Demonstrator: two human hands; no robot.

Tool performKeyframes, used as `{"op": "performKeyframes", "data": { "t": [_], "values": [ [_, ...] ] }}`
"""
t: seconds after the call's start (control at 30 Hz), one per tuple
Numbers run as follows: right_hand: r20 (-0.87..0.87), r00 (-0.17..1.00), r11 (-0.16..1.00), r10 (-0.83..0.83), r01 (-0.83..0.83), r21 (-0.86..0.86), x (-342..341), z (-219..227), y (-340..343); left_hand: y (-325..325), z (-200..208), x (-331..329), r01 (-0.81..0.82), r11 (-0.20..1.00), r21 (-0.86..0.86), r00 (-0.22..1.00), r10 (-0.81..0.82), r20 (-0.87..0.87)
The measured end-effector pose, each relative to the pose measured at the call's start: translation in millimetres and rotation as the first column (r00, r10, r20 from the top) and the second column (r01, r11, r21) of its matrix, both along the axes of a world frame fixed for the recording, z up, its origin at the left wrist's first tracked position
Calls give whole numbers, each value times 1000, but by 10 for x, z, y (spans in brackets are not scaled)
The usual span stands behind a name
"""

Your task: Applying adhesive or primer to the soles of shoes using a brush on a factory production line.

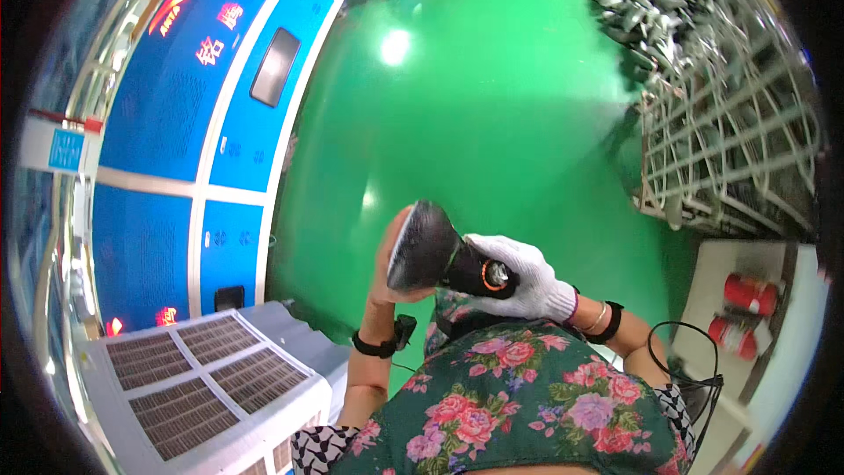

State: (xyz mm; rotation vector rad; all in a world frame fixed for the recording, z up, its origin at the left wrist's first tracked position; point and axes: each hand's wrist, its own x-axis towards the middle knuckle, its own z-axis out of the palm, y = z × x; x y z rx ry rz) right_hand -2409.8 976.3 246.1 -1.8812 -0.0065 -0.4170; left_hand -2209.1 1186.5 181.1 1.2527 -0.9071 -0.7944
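Both my hands hold a black shoe [424, 249] in front of my body. Its wide toe end is at the left, with a pale edge along the side. Toward the other end, an orange ring surrounds something shiny. My bare left hand [384, 257] is closed around the toe end from behind, and the shoe hides most of its fingers. My right hand [532, 281], in a white knit glove, grips the narrower end from the right and below. Black bands circle both wrists, and the left one carries a small black device [404, 332].
A large blue cabinet [145, 237] with white framing stands at left, behind a grey-white air cooler [211, 369]. Green floor [492, 123] lies ahead. At right are a wire rack [703, 158], a heap of grey shoe-shaped pieces [646, 9] and two red cylinders [749, 295].
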Motion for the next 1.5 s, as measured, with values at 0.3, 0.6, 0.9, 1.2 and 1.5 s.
{"op": "performKeyframes", "data": {
  "t": [0.3,0.6,0.9,1.2,1.5],
  "values": [
    [-15,988,988,151,-151,-17,2408,-244,-1693,-1417,-313,1891,-217,975,-54,976,217,-10],
    [-1,996,993,93,-93,-73,4579,-201,-3654,-3475,-328,4282,-83,996,-40,994,86,74],
    [62,998,996,-17,23,-92,6553,-501,-5838,-5896,-253,6386,56,998,-29,987,-51,154],
    [-15,996,994,92,-91,61,8781,-367,-7875,-7819,86,8378,-116,993,-16,991,117,61],
    [-326,945,875,33,131,467,11152,-766,-9847,-10074,65,10509,-299,949,101,869,315,-383]
  ]
}}
